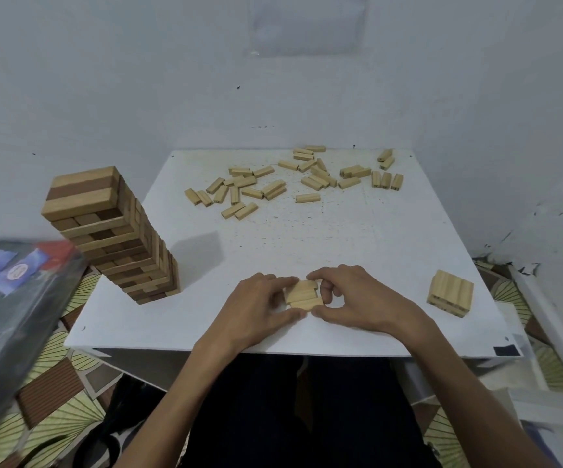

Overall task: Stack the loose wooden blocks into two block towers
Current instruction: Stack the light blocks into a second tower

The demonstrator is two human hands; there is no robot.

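At the front edge of the white tabletop (340, 238), our left hand (259, 307) and right hand (357, 298) pinch a low block stack (303, 293). Loose blocks (293, 180) litter its far edge; 1 tower (114, 238) stands at the left edge, pale walls (138, 79) behind.

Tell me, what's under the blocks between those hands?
The white table. The left hand and right hand hold the blocks at their sides, hiding how many layers lie there.

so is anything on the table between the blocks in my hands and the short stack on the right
Nothing visible: only bare table lies between the held blocks and the short stack.
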